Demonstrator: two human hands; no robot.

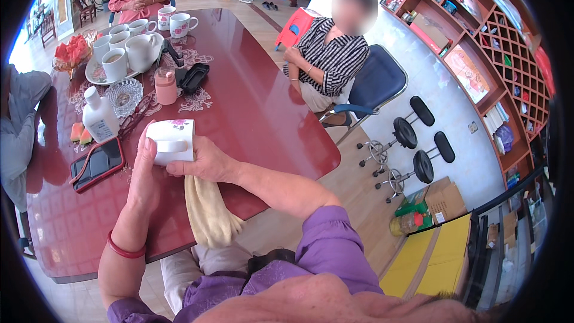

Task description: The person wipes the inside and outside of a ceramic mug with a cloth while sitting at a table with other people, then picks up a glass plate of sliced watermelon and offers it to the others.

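The white mug (171, 141) is best kept cupped by the left hand (143, 170) while the cloth (206, 209), pinched under the right hand (203, 164), is pressed around it.

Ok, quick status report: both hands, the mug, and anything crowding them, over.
Left hand cupping the white mug. Right hand on the mug, gripping a beige cloth. Phone in red case just left, on the red table.

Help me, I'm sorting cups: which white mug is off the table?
The flowered mug, held in both hands with a cloth. The other mugs stand at the far end.
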